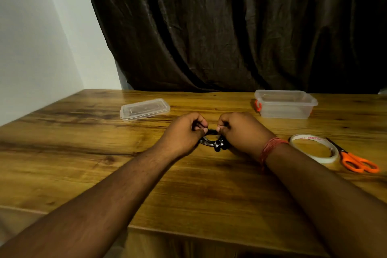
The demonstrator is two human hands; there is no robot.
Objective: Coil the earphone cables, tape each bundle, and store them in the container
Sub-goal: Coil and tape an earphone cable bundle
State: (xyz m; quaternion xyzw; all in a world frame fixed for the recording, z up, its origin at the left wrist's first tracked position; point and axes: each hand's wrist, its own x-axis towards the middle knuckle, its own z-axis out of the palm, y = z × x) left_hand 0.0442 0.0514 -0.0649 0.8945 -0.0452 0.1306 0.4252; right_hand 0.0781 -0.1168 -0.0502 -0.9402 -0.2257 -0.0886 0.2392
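A black coiled earphone cable (212, 141) lies at the middle of the wooden table (83, 153), held between both hands. My left hand (184, 132) pinches the coil's left side with curled fingers. My right hand (240, 130) pinches its right side, fingers curled over it; the earbuds stick out below. A roll of clear tape (314, 148) lies to the right of my right wrist. The clear plastic container (284, 104) stands open at the back right, with nothing visible inside.
The container's clear lid (144, 109) lies at the back left of the hands. Orange-handled scissors (356, 159) rest just right of the tape. A dark curtain hangs behind the table and a white wall stands to the left.
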